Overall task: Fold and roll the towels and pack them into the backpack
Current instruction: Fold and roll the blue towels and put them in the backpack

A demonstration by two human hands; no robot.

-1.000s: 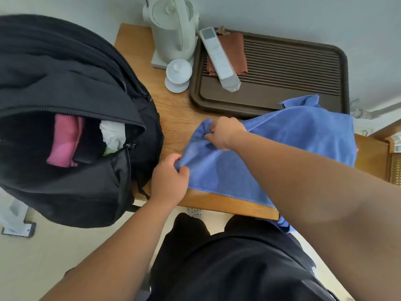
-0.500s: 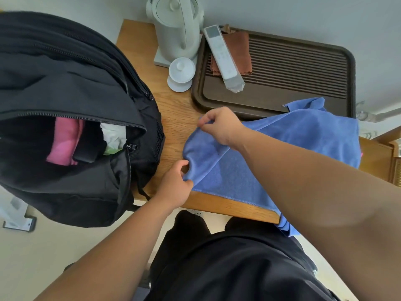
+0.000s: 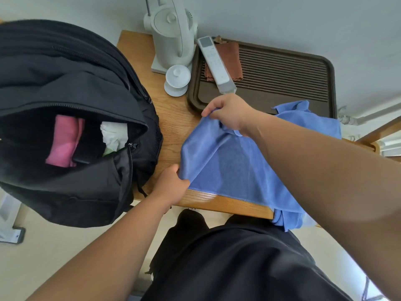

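- Your left hand [image 3: 171, 185] pinches the near corner of the towel [image 3: 227, 166] at the front edge of the counter [image 3: 171, 122], anchoring the cloth.
- Your right hand [image 3: 230, 111] pinches the far corner, raised off the counter. This stretches the left end between both hands, probably to start a fold.
- The towel's other end lies over the tray [image 3: 282, 68] and hangs off the front edge.
- The backpack [image 3: 65, 72] sits open just to the left with a pink towel [image 3: 64, 140] already inside, handy for packing.

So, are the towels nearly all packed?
Partly. A pink towel and a white bundle already sit inside the open backpack. The left hand and right hand both pinch the blue towel on the table; it isn't rolled yet and needs packing.
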